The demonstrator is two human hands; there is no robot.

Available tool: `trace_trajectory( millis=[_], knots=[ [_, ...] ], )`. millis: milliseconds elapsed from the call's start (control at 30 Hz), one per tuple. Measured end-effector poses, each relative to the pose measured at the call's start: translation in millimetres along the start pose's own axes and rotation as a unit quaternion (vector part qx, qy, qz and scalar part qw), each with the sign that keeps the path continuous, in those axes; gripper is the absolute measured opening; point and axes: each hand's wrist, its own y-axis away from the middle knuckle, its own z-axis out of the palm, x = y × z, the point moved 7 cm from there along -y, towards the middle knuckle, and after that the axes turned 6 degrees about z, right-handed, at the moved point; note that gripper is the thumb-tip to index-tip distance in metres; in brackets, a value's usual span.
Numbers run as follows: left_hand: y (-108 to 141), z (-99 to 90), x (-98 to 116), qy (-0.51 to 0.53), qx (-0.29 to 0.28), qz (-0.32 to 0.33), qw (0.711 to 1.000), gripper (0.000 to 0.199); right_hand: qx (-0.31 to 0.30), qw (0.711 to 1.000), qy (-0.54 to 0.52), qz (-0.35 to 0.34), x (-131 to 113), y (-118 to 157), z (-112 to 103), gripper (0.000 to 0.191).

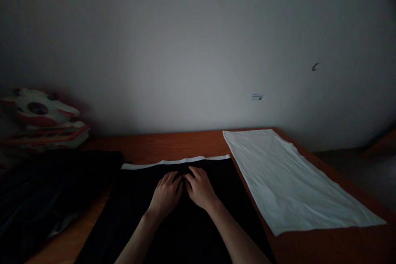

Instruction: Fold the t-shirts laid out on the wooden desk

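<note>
A black piece of fabric [198, 235] with a white band [192, 159] along its far edge lies spread out before me. Both hands rest on it, just short of that band. My left hand [167, 193] lies palm down, its fingers loosely bent and touching the fabric. Close beside it, my right hand [200, 186] is also palm down with its fingers somewhat spread. The thumbs nearly meet in the middle. No fold of fabric shows between the fingers of either hand. The near end of the black fabric runs out of view.
A white cloth [287, 177] lies flat, slightly wrinkled, on the right of the brown wooden table [173, 142]. Dark cloth [58, 189] is heaped on the left. Behind it is a red-and-white cow-shaped toy keyboard [46, 136]. A grey wall [185, 62] stands behind the table.
</note>
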Motion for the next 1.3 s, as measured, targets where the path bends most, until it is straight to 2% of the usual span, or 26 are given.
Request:
trace_trajectory(
  millis=[167, 833, 933, 1000, 1100, 1167, 1233, 1300],
  knots=[
    [-0.8, -5.2, 1.4, 0.011, 0.008, -0.005, 1.0, 0.028, 0.008, 1.0, -0.009, -0.004, -0.2, 0.5, -1.4, 0.025],
    [-0.9, -2.5, -0.6, 0.034, 0.008, -0.011, 0.999, 0.02, 0.002, 1.0, -0.028, -0.004, 1.1, 0.4, -0.4, 0.018],
    [-0.6, -0.9, -1.1, 0.037, 0.008, -0.018, 0.999, 0.024, 0.003, 0.999, -0.034, 0.007, 2.1, 1.0, -0.3, 0.023],
    [0.0, -1.0, -4.7, 0.028, 0.014, -0.029, 0.999, 0.032, 0.001, 0.999, -0.027, 0.022, 4.6, 1.0, -0.1, 0.032],
    [4.9, -6.6, -26.2, -0.044, 0.037, -0.104, 0.993, 0.048, 0.001, 0.996, 0.016, 0.091, 18.3, -0.1, -1.1, 0.048],
    [14.8, -11.5, -54.5, -0.103, 0.036, -0.209, 0.972, 0.058, 0.001, 0.984, 0.057, 0.169, 35.8, 0.0, -3.9, 0.055],
    [29.5, -13.0, -86.4, -0.12, 0.011, -0.308, 0.944, 0.066, -0.002, 0.962, 0.091, 0.256, 57.4, 2.4, -8.4, 0.061],
    [41.9, -11.5, -114.3, -0.109, -0.015, -0.344, 0.933, 0.07, -0.006, 0.94, 0.108, 0.323, 78.2, 6.4, -13.5, 0.065]
  ],
)
